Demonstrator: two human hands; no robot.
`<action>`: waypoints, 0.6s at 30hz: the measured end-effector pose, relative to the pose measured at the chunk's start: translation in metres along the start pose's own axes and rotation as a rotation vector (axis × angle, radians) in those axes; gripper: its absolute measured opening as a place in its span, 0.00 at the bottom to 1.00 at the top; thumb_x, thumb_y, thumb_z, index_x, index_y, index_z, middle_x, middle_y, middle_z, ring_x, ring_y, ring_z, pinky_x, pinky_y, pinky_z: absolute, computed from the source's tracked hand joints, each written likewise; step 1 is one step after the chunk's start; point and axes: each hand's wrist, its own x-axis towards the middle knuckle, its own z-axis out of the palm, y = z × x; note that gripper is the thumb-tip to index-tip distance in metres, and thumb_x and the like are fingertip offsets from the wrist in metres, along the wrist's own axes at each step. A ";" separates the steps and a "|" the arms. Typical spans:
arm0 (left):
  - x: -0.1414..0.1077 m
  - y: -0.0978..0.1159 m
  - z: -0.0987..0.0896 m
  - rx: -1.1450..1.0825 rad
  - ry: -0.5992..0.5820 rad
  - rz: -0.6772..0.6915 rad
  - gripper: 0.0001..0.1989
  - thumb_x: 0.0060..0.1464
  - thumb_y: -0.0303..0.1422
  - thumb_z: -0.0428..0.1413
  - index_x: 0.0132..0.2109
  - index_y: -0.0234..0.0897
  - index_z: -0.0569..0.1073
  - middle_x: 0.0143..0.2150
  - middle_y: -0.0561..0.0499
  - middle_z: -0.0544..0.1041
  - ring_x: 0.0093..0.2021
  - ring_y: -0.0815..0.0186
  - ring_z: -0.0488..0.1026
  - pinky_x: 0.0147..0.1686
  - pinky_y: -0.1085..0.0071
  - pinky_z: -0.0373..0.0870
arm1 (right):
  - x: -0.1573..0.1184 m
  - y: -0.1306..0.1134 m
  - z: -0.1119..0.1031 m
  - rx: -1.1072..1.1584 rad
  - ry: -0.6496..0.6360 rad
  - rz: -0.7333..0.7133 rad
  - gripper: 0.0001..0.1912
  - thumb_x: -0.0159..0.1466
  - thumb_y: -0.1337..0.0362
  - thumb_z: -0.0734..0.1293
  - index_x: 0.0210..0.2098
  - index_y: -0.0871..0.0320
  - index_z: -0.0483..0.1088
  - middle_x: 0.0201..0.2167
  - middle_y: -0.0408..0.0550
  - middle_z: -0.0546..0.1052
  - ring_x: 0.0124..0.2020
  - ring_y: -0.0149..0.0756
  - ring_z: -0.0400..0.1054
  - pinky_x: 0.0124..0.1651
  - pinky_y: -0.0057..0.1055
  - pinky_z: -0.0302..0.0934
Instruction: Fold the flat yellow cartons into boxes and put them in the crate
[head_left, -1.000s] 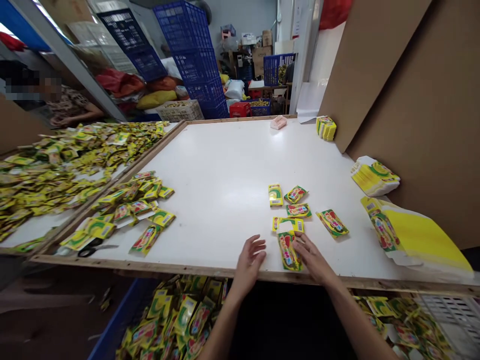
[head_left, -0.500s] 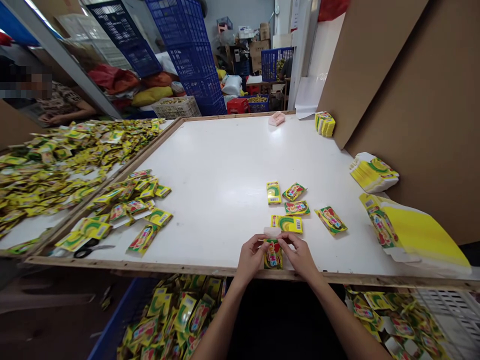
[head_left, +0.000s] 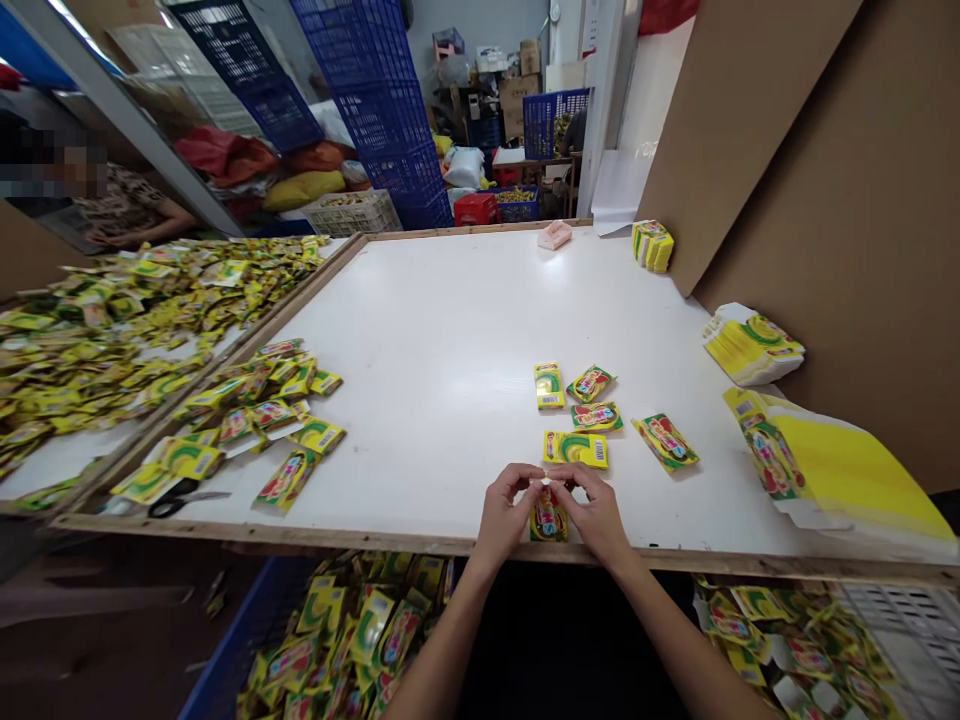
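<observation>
A small yellow-green packet (head_left: 549,518) with a printed front lies at the near edge of the white table. My left hand (head_left: 511,508) pinches its far end from the left, fingers closed. My right hand (head_left: 591,508) grips the same end from the right, its fingertips nearly meeting the left ones. Just beyond my fingers lies a yellow packet (head_left: 576,450) with a barcode. Farther off are an upright yellow packet (head_left: 549,386) and two green-edged ones, with another packet (head_left: 665,443) to the right.
Flat yellow cartons (head_left: 847,465) are stacked at the right by a cardboard wall. Scissors (head_left: 180,500) and a packet pile (head_left: 255,400) lie at the left. Below the edge stands a blue crate (head_left: 225,640) of packets. A person (head_left: 131,205) sits far left.
The white flap at the packet's far end stood up between my fingers before; now it is folded down and mostly covered by my fingertips. Both hands have drawn slightly closer together.
</observation>
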 end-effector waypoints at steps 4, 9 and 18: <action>0.003 0.000 0.005 -0.025 0.060 -0.045 0.09 0.52 0.36 0.59 0.38 0.35 0.75 0.33 0.50 0.75 0.35 0.66 0.71 0.37 0.71 0.68 | 0.002 -0.004 0.002 -0.015 0.034 0.109 0.11 0.60 0.57 0.66 0.37 0.57 0.73 0.30 0.46 0.75 0.29 0.35 0.66 0.34 0.32 0.64; 0.008 -0.001 0.009 -0.129 0.102 -0.087 0.10 0.50 0.37 0.60 0.35 0.34 0.75 0.30 0.51 0.75 0.32 0.67 0.71 0.35 0.72 0.68 | 0.006 -0.005 0.002 0.046 0.025 0.204 0.12 0.60 0.55 0.65 0.34 0.58 0.72 0.30 0.46 0.76 0.28 0.35 0.66 0.33 0.30 0.63; -0.006 -0.004 0.000 -0.075 -0.010 -0.076 0.12 0.51 0.38 0.59 0.40 0.36 0.78 0.38 0.46 0.78 0.40 0.61 0.74 0.43 0.66 0.71 | -0.003 0.008 -0.004 0.044 -0.039 0.096 0.12 0.62 0.55 0.64 0.36 0.54 0.75 0.37 0.49 0.78 0.39 0.40 0.69 0.39 0.34 0.64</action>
